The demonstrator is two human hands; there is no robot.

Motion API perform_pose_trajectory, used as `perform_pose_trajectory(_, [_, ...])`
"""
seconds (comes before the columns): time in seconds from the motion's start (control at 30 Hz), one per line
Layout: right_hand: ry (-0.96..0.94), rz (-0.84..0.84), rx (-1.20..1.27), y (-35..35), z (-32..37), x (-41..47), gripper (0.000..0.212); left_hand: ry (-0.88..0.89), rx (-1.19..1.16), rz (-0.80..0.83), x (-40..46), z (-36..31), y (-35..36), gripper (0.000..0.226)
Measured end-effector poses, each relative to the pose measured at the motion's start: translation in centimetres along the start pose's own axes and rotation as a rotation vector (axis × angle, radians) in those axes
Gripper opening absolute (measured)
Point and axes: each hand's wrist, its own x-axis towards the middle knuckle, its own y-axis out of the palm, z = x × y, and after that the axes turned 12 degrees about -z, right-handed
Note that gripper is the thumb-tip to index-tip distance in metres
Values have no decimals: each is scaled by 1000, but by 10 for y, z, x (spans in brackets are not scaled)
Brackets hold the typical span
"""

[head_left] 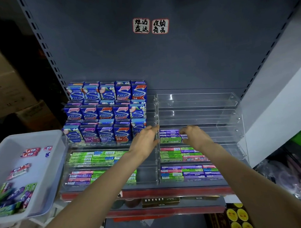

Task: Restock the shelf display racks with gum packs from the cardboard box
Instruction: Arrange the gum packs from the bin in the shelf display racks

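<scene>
A green gum pack (170, 140) reads "DOUBLEMINT", upside down; two back-panel stickers (150, 25) carry handwritten Chinese.

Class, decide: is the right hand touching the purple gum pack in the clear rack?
Touching. The head view shows the right hand with fingers on the purple gum pack.

Shelving and stock around the reach

Above the grip, two handwritten labels (150, 25) are stuck on the dark grey back panel (178, 62). Far left of it, brown cartons (5, 84) are stacked in shadow. Below right of it, yellow-lidded tins (238, 217) fill a lower shelf, beside a white wall (277, 92).
</scene>
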Motion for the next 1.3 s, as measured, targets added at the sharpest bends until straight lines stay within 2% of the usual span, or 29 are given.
perform_pose_trajectory(0.17, [-15,4,-8,-2,-3,-2,48,-15,-12,-7,1,2,1,57])
perform_pose_trajectory(0.43, [-50,-75,7,-13,2,-11,45,-1,-50,-72,-1,2,-11,39])
perform_pose_trajectory(0.67, [-212,-189,184,-18,79,-16,33,-132,-181,-208,-21,39,-56,21])
perform_pose_trajectory(0.87, [-383,-120,241,9,195,-10,30,-260,-155,-307,-66,123,-108,18])
perform_pose_trajectory(1.07, [-481,-5,282,73,336,-8,26,-435,-72,-320,-126,256,-154,15])
perform_pose_trajectory(1.2, [-453,118,314,127,423,1,25,-532,-59,-245,-160,351,-172,15])
perform_pose_trajectory(1.3, [-425,224,340,172,473,6,27,-622,-80,-131,-184,415,-172,19])
